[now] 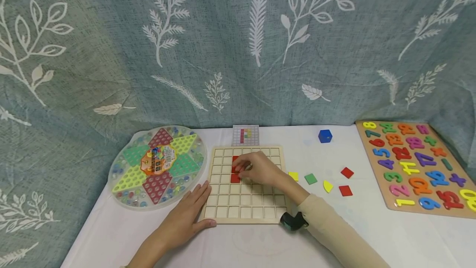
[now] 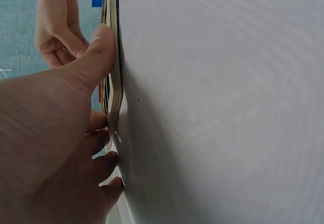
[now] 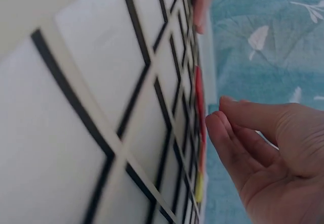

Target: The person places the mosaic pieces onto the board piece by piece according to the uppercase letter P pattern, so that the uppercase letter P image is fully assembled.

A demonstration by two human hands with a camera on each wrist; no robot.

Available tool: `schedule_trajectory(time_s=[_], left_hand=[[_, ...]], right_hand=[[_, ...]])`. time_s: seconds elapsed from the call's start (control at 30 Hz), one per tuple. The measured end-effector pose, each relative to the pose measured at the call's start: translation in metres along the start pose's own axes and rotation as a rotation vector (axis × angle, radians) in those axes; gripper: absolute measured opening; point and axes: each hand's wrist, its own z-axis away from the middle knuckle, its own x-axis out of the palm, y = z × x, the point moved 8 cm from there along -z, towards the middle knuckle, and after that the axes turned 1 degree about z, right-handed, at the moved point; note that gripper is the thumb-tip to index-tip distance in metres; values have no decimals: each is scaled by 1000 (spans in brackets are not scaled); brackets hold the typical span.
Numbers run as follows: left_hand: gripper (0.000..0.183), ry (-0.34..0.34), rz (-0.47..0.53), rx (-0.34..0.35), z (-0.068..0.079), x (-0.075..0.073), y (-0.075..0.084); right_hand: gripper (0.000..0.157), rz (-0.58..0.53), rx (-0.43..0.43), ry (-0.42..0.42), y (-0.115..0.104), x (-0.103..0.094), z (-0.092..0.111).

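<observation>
A pale wooden grid board [image 1: 223, 200] lies flat, with red square tiles [image 1: 235, 179] in adjoining cells left of its middle. Over these tiles hovers my right hand [image 1: 260, 169], its fingers loosely bent and the thumb near the fingertips. In the right wrist view, nothing shows between the fingertips of the right hand [image 3: 273, 153], and the red tiles [image 3: 199, 95] stand a little apart from them. My left hand [image 1: 186, 214] rests by the board's lower left corner, fingers extended along its side. The left wrist view has its thumb [image 2: 100, 49] against the board edge.
Right of the board lie a yellow square [image 1: 293, 176], a green square [image 1: 310, 178], a yellow quarter-circle [image 1: 327, 186] and two red squares [image 1: 345, 190]. Behind stand a pattern card [image 1: 245, 135] and a blue cube [image 1: 325, 136]. A marble board [image 1: 128, 202] and number board [image 1: 390, 168] flank them.
</observation>
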Motion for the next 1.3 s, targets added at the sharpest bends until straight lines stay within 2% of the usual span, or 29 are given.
schedule_trajectory(time_s=[0.2, 0.37, 0.8, 1.3], left_hand=[[88, -3, 8, -12, -1, 0, -2], [88, -12, 19, -11, 0, 2, -2], [88, 1, 6, -2, 1, 2, -1], [89, -10, 9, -23, 1, 2, -1]], right_hand=[[25, 12, -31, 61, -1, -21, 11], [27, -9, -3, 106, 9, -40, 23], [31, 39, 41, 133, 34, -88, 61], [36, 143, 211, 192, 77, -145, 127]])
